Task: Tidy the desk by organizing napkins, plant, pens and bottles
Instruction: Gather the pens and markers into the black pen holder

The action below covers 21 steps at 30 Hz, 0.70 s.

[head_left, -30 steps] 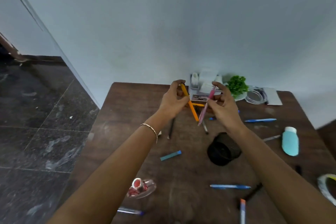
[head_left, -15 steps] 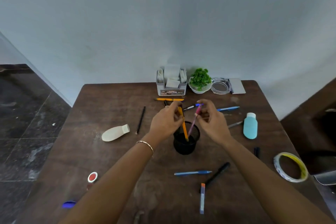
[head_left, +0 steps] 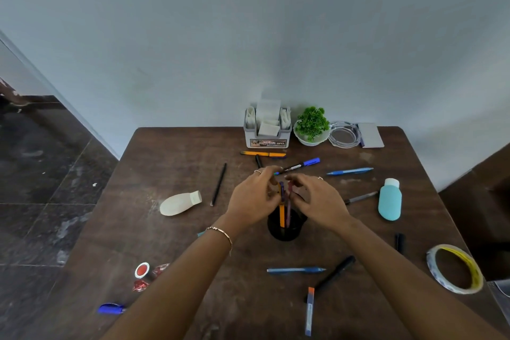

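Observation:
A black pen cup [head_left: 285,232] stands mid-desk. An orange pen [head_left: 281,214] and a pink pen [head_left: 288,211] stand upright in it. My left hand [head_left: 252,197] pinches the top of the orange pen and my right hand [head_left: 318,200] pinches the top of the pink pen, both just above the cup. Several pens lie loose: an orange one [head_left: 262,154], a blue marker [head_left: 299,165], blue pens [head_left: 349,172] [head_left: 295,270], a black marker [head_left: 335,274]. The napkin holder [head_left: 266,142] and plant [head_left: 311,123] sit at the back. A teal bottle [head_left: 389,203] and a cream bottle [head_left: 179,203] lie flat.
A glass dish [head_left: 343,135] and white card [head_left: 369,135] sit beside the plant. A tape roll [head_left: 454,268] lies at the right edge, a small red-lidded bottle [head_left: 143,273] and blue cap [head_left: 110,308] near the front left. A black pencil [head_left: 218,183] lies left of my hands.
Both hands brought the orange and pink pens down from the air into the black cup. The pens now stand deeper and more upright in it, and my fingers have closed in over their tops.

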Motion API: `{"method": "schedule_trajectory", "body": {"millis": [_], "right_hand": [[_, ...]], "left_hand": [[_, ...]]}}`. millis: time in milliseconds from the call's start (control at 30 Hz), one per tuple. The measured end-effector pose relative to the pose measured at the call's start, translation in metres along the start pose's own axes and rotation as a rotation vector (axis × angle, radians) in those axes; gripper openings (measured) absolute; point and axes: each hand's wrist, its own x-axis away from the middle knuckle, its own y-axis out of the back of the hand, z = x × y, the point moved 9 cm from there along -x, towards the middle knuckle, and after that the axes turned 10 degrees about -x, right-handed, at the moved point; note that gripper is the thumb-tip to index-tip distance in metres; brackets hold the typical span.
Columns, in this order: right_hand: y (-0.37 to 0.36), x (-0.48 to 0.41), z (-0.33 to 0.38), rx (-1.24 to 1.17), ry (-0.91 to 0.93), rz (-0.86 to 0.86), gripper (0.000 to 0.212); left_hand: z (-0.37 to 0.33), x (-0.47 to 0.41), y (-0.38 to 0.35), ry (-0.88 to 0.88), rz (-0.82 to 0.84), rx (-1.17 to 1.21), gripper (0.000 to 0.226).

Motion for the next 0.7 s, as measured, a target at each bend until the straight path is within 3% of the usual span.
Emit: {"method": "schedule_trajectory", "body": {"millis": [167,233,333,467,600,700], "right_hand": [[0.005,-0.005,-0.003,-0.127,-0.003,-0.022,0.045],[0.01,-0.015,-0.005,-0.179,-0.022,-0.071,0.037],[0.012,-0.04,-0.003,-0.175,-0.03,-0.095,0.031],[-0.006,-0.082,0.0,-0.115,-0.018,0.039,0.016],[-0.043,-0.114,-0.007,-0.04,-0.045,0.246,0.016],[-0.071,-0.128,-0.015,0.051,-0.047,0.37,0.013]], "left_hand": [[0.049,-0.006,0.008,0.247,-0.089,0.077,0.038],[0.078,-0.012,0.009,0.379,-0.108,0.081,0.037],[0.116,-0.023,0.006,0.503,-0.035,0.039,0.037],[0.153,-0.033,-0.005,0.591,0.153,-0.091,0.036],[0.171,-0.033,-0.017,0.627,0.381,-0.197,0.042],[0.18,-0.033,-0.024,0.651,0.405,-0.223,0.041]]}}
